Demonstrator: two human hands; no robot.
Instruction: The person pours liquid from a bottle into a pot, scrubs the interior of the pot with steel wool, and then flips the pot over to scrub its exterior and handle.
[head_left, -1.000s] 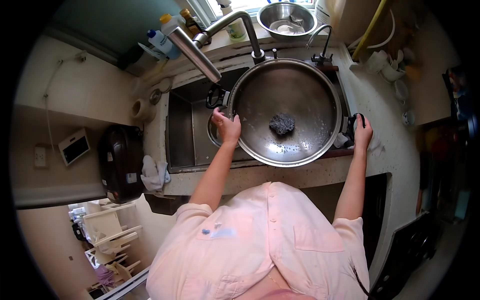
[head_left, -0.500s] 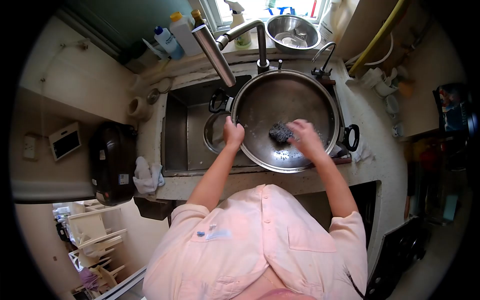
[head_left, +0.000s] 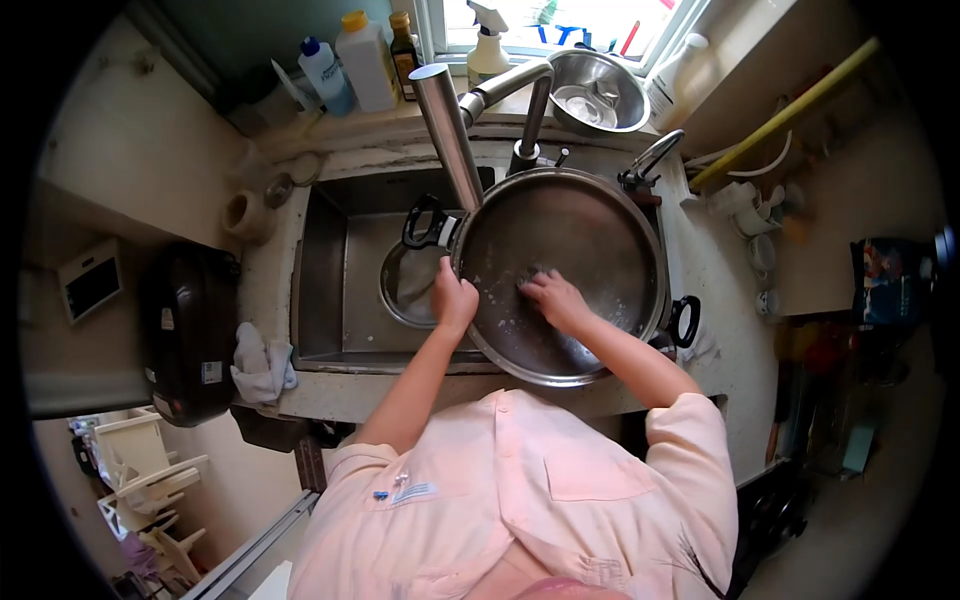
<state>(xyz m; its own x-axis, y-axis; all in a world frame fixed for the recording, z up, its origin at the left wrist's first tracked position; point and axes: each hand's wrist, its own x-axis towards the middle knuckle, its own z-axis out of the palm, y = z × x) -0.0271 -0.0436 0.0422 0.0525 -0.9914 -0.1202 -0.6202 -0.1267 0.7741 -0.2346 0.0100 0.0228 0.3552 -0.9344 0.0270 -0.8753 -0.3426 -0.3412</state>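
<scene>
A wide, shallow steel pan with two black loop handles rests tilted over the right part of the sink. My left hand is closed on its left rim, just below one handle. Inside the pan, left of its middle, my right hand presses a dark steel wool scrubber against the metal. The fingers cover most of the scrubber. Water drops and pale specks dot the pan's lower surface.
A steel faucet leans over the pan's upper left edge. The sink holds a round steel vessel, partly hidden. Bottles and a steel bowl line the windowsill. A white cloth lies at the left.
My right hand and the scrubber have moved left across the pan, and the fingers now close over the scrubber. My left hand still grips the rim. The camera view has shifted.
</scene>
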